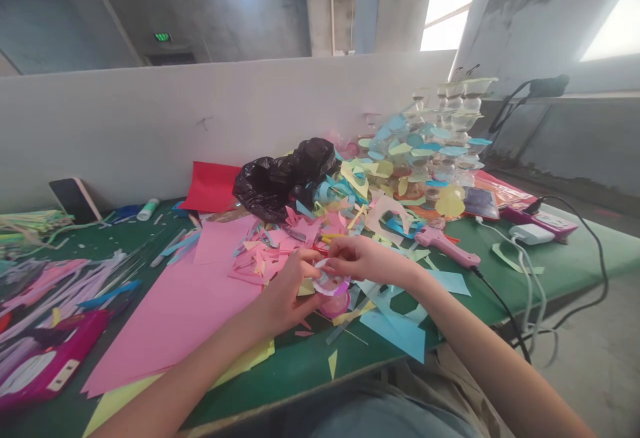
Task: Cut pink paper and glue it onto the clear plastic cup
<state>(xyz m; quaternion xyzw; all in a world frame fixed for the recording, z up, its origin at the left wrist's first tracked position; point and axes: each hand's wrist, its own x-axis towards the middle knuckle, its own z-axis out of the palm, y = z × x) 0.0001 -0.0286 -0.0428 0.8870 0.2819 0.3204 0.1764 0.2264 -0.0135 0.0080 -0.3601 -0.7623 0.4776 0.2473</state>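
Observation:
Between my two hands, over the paper scraps, is a small clear plastic cup with a pinkish-purple edge. The fingers and thumb of my left hand curl around its left side and underside. My right hand pinches the cup's upper edge. Just below it shows a round pink piece; whether it is joined to the cup I cannot tell. Pink paper cut-offs lie beside my left hand, and blue paper lies under my right forearm. A pink glue gun rests to the right.
Pink sheets cover the table's left front. Behind the scraps slumps a black plastic bag. Stacked clear cups with coloured discs rise at the back right. Cables hang over the right edge. A magenta box sits far left.

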